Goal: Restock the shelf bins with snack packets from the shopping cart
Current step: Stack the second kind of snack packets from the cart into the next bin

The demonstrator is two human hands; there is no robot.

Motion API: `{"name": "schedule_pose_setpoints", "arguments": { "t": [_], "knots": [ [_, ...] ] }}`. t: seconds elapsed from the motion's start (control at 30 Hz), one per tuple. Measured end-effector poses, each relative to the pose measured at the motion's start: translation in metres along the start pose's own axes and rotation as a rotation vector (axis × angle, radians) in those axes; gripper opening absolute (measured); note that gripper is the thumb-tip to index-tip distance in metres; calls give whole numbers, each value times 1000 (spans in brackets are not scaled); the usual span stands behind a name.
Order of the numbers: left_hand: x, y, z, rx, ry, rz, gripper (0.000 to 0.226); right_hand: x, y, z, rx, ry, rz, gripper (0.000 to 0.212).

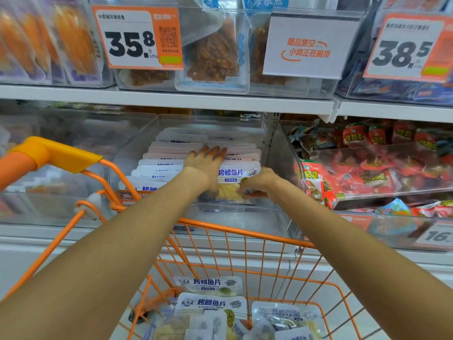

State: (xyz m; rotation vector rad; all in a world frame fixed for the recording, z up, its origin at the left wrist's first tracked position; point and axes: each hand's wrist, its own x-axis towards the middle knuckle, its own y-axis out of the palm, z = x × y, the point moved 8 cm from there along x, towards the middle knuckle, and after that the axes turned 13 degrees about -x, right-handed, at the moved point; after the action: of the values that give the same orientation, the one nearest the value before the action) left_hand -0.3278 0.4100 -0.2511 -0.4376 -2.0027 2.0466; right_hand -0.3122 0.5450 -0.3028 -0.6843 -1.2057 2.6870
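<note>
Slotting a cod fillet packet into the front of the clear bin, right col., prob. so the label faces out like the rows behind. Left hand lies flat, fingers straight and spread on the filed packets, seemingly pushing them back to make room. Right hand has fingers curled round the packet's lower right corner, steering it down. More packets wait in the orange cart below, so restocking isn't done.
</note>
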Motion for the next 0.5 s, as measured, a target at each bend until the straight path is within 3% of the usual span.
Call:
{"name": "schedule_pose_setpoints", "arguments": {
  "t": [0.1, 0.23, 0.5],
  "knots": [
    [-1, -4, -4, 21, -12, -47, 110, -16, -8, 1, -52, 10, -59, 59],
    [-6, -8, -8, -6, -12, -125, 102, -15, -14, -3, -54, -13, -108, 87],
    [-25, -22, -7, 8, 3, -201, 81, -39, -26, 2, -248, -102, -180, 79]
  ]
}}
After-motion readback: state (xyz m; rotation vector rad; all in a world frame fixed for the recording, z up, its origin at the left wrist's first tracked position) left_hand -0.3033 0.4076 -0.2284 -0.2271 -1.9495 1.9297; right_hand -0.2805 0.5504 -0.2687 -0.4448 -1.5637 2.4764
